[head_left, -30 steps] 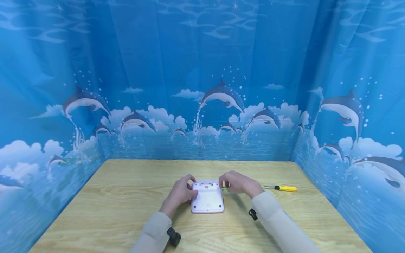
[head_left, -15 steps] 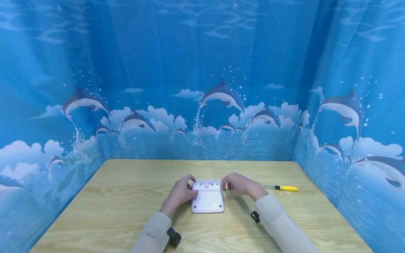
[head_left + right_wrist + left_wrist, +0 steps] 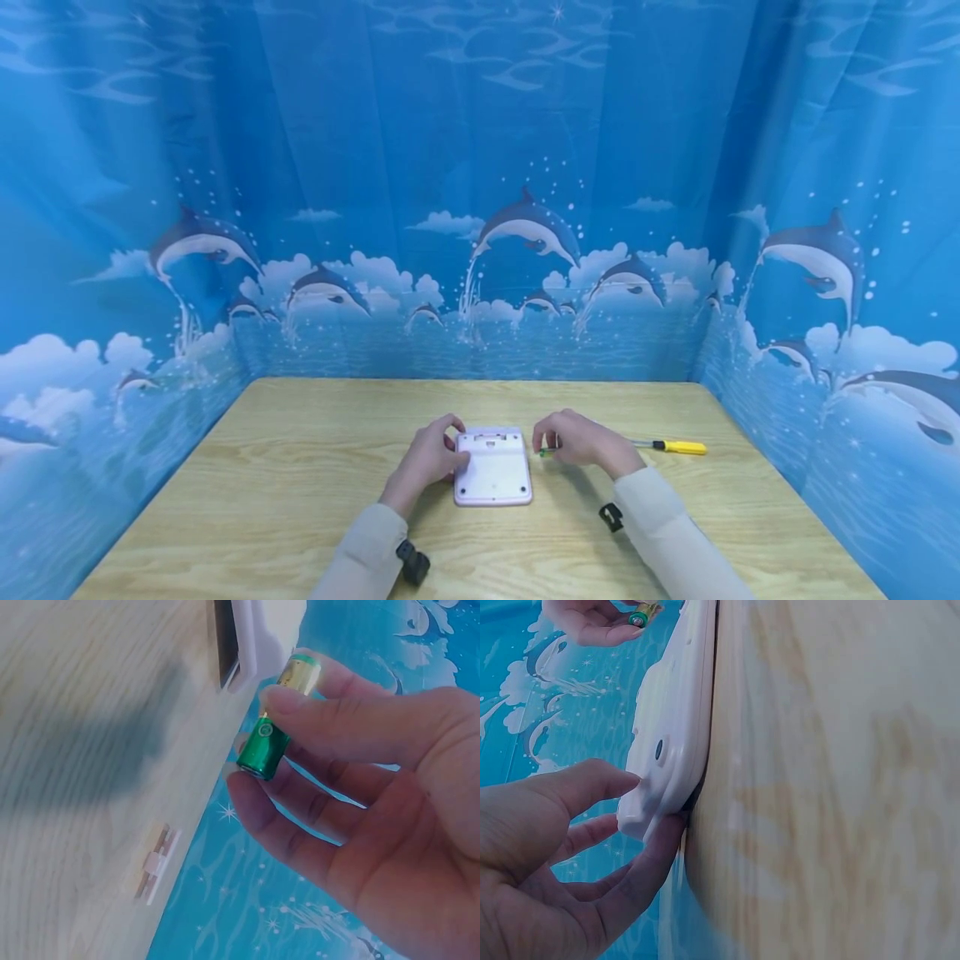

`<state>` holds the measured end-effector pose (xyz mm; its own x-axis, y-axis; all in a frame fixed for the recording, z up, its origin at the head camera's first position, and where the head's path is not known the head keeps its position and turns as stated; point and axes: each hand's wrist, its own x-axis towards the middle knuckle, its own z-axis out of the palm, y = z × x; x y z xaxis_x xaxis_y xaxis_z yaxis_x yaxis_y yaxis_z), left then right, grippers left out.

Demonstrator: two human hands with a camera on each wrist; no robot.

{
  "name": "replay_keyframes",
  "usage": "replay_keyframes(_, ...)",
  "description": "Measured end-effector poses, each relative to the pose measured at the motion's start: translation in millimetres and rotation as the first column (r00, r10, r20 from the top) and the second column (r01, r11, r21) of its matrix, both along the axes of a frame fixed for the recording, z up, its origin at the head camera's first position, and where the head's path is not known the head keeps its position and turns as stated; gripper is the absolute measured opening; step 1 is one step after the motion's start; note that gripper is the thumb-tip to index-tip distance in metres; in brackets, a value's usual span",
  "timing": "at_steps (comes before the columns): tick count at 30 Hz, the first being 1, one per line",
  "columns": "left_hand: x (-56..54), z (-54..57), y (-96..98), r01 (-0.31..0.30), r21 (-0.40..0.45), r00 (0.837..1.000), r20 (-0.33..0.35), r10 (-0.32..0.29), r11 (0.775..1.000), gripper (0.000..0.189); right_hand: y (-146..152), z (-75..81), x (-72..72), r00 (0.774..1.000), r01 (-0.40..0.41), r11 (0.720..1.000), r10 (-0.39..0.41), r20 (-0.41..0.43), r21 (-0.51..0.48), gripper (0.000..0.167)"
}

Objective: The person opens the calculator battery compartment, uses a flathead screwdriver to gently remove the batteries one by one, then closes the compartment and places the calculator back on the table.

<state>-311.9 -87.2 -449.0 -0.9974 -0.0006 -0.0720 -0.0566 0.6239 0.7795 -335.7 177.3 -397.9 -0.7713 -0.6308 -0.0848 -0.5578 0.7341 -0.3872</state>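
A white calculator (image 3: 492, 471) with a pinkish rim lies back side up on the wooden table, with an open battery compartment (image 3: 490, 437) near its far edge. My left hand (image 3: 431, 454) grips its left edge, thumb on the back and fingers at the side and beneath, as the left wrist view shows. To the right of the calculator and apart from it, my right hand (image 3: 577, 437) pinches a green and gold battery (image 3: 279, 720) between thumb and fingers. Whether the compartment holds anything is too small to tell.
A screwdriver (image 3: 678, 447) with a yellow handle lies on the table (image 3: 300, 483) to the right, its shaft partly behind my right hand. In the right wrist view a small pinkish-white cover piece (image 3: 155, 862) rests on the table. Blue dolphin curtains (image 3: 480, 125) surround the table.
My right hand has drawn away from the calculator's right edge, moving to the right with the battery. The left hand and the calculator stay almost where they were.
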Motion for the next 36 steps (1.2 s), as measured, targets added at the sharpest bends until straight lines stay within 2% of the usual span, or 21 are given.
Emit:
replay_keyframes(10,1.3,0.0,0.8,-0.003,-0.010,1.000,-0.010,0.003,1.000,0.038,8,7.7,1.8,1.000,0.023,1.000,-0.023,0.018,-0.002,0.033)
replay_keyframes(21,2.3,-0.1,0.4,0.003,0.006,1.000,-0.004,-0.003,1.000,0.038,13,3.2,3.6,1.000,0.026,1.000,-0.026,0.017,0.002,0.027)
replay_keyframes(36,1.4,-0.3,0.5,0.005,0.009,1.000,-0.002,-0.005,1.000,0.037,26,7.4,6.2,0.997,0.070,0.997,-0.069,0.014,-0.029,0.032)
